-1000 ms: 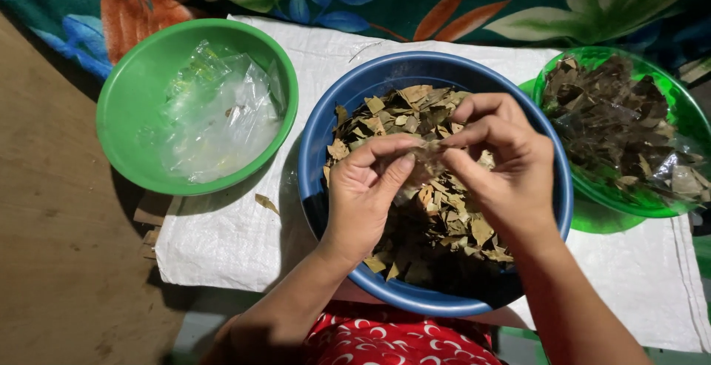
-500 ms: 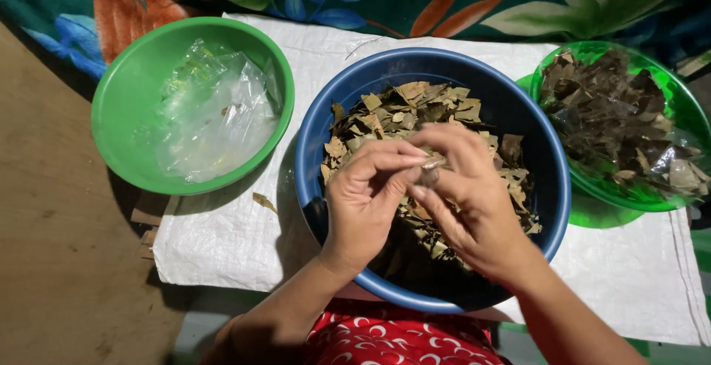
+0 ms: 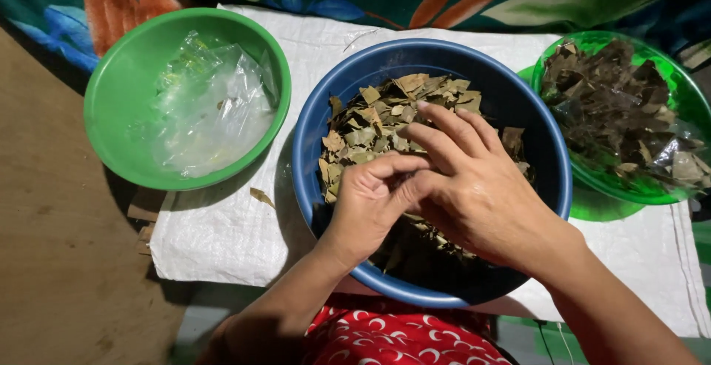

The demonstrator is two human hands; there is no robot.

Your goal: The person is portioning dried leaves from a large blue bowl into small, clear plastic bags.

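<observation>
Two hands meet over a blue bowl (image 3: pixel 548 187) of dried leaves (image 3: pixel 385 124). Left hand (image 3: pixel 368 203) fingers curl narrow, grip unclear; right hand (image 3: pixel 474 187) fingers spread wide, flat on the leaves.

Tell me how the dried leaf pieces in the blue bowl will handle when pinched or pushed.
The dried leaf pieces look thin, curled and broken into flakes, so probably light and brittle, apt to crumble under a firm pinch. They lie in a loose heap in the blue bowl, so a push likely scatters them. Both the left hand and right hand rest on the heap.
</observation>
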